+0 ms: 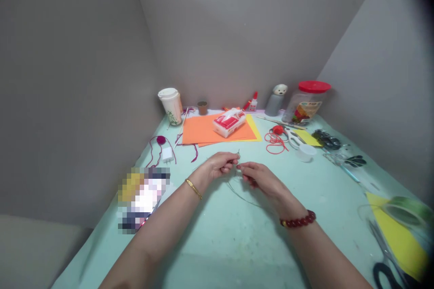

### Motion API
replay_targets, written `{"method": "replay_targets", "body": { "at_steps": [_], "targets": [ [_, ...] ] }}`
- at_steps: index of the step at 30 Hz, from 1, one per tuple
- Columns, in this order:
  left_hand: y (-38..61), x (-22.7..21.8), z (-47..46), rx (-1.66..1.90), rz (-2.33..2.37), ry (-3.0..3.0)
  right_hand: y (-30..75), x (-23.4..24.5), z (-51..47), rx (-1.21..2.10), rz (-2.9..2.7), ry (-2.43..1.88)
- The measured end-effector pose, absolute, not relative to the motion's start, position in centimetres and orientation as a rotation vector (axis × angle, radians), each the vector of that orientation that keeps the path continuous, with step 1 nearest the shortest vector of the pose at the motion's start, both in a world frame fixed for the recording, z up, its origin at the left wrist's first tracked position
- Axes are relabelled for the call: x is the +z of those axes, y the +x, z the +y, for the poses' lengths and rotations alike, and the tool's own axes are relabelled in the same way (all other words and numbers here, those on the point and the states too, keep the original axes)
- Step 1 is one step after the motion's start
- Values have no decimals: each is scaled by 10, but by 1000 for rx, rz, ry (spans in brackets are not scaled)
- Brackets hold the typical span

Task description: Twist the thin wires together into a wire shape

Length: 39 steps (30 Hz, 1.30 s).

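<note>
My left hand [219,165] and my right hand [260,178] meet over the middle of the pale green table [217,230]. Both pinch a thin green wire [241,197] between fingertips that almost touch. The wire's short end sticks up above the fingers, and its long part loops down onto the table under my right hand. A gold bracelet sits on my left wrist and a red bead bracelet on my right.
Orange paper [203,132] with a red-white packet [229,122] lies behind the hands. A paper cup [171,104], glue bottle [253,101] and red-lidded jar [306,103] line the back. Red string [275,142], scissors [354,160], yellow paper [400,232] and a green tape roll [407,210] lie right; a charger [167,154] lies left.
</note>
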<state>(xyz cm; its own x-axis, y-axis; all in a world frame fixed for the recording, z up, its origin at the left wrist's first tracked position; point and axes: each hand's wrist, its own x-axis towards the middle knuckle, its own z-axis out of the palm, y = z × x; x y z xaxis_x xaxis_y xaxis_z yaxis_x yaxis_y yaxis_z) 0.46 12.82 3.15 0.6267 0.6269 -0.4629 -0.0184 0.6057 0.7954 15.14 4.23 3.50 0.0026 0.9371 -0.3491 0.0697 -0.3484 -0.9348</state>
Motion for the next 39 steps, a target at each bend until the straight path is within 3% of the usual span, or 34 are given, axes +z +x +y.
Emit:
{"method": "replay_targets", "body": {
  "at_steps": [5, 14, 17, 19, 23, 26, 39],
  "targets": [
    [3, 25, 119, 435, 888, 877, 184, 45, 27, 1129, -1419, -1740],
    [18, 15, 93, 496, 934, 822, 272, 34, 22, 934, -1805, -2058],
    [19, 15, 93, 516, 964, 859, 282, 38, 26, 470, -1671, -2293],
    [21, 14, 94, 525, 956, 859, 266, 41, 31, 210, -1535, -2217],
    [25, 14, 93, 528, 903, 773, 203, 33, 48, 750, -1332, -1719],
    [27, 15, 95, 528, 837, 704, 170, 22, 58, 1069, -1130, -1638],
    [31, 12, 90, 582, 958, 835, 178, 12, 78, 1632, -1117, -1585]
  ]
}}
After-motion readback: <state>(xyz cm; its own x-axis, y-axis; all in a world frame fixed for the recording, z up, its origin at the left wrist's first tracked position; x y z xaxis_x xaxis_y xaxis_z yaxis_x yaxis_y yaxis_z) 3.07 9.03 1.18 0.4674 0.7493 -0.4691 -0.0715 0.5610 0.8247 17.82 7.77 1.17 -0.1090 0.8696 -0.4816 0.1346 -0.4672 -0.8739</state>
